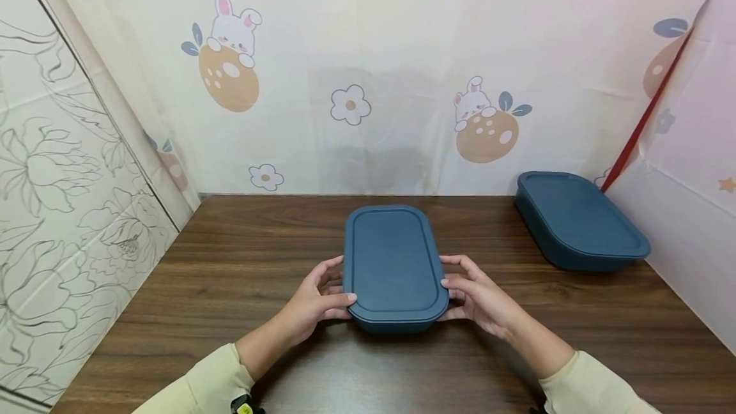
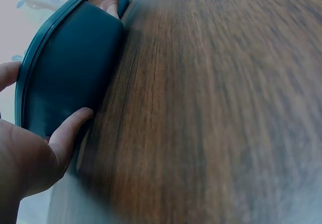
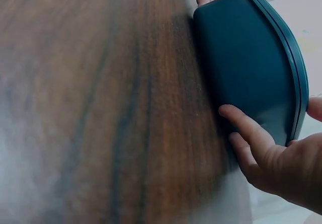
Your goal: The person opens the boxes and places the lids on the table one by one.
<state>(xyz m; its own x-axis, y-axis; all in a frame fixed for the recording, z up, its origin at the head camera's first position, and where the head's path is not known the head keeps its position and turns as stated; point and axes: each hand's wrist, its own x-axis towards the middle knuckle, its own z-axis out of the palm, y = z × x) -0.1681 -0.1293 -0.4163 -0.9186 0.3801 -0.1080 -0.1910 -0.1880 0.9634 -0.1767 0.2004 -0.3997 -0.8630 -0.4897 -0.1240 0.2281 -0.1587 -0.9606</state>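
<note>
A blue rectangular food container (image 1: 393, 260) with a rounded, rimmed lid is at the middle of the table, its short end toward me. My left hand (image 1: 315, 302) grips its left side, thumb on the lid's rim near the front corner and fingers along the wall. On the opposite side my right hand (image 1: 480, 296) holds it, thumb at the lid's edge. Both wrist views show the container's wall (image 2: 75, 58) with fingertips (image 3: 234, 112) low against it, close to the tabletop. The lid covers whatever is inside.
A second blue lidded container (image 1: 583, 216) stands at the back right of the brown wooden table (image 1: 230, 260), near the right-hand wall. A pale curtain (image 1: 391, 101) printed with rabbits and flowers hangs behind the table. A flower-patterned panel (image 1: 69, 209) borders the left side.
</note>
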